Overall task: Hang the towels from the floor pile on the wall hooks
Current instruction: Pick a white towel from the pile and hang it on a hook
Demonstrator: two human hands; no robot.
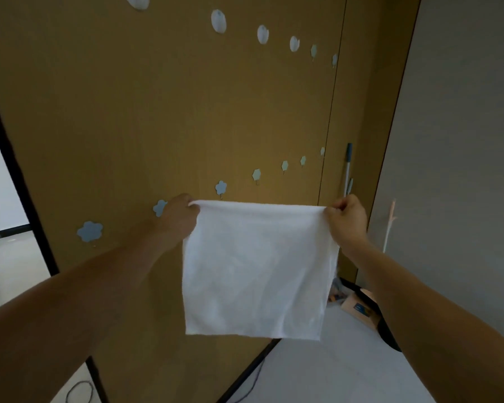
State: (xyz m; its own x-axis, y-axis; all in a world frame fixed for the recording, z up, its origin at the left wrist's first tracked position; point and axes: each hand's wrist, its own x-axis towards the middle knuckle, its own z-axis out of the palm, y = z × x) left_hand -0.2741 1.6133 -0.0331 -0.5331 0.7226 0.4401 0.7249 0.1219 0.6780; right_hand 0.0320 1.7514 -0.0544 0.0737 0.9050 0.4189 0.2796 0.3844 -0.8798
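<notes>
A white towel [256, 269] hangs spread flat in front of the brown wall panel [157, 112]. My left hand [181, 216] pinches its top left corner and my right hand [346, 219] pinches its top right corner, so the top edge is stretched between them. A lower row of blue flower-shaped hooks runs along the wall: one [90, 231] at the left, one [159, 207] just beside my left hand, one [221, 188] above the towel's top edge, and several smaller ones further right. An upper row of pale hooks [218, 21] sits much higher. The floor pile is out of view.
A mop handle [347, 170] leans in the corner at the right. A cardboard box [358, 308] and dark items lie on the pale floor behind the towel. A grey wall [463, 141] closes the right side. A cable [79, 394] lies on the floor at the lower left.
</notes>
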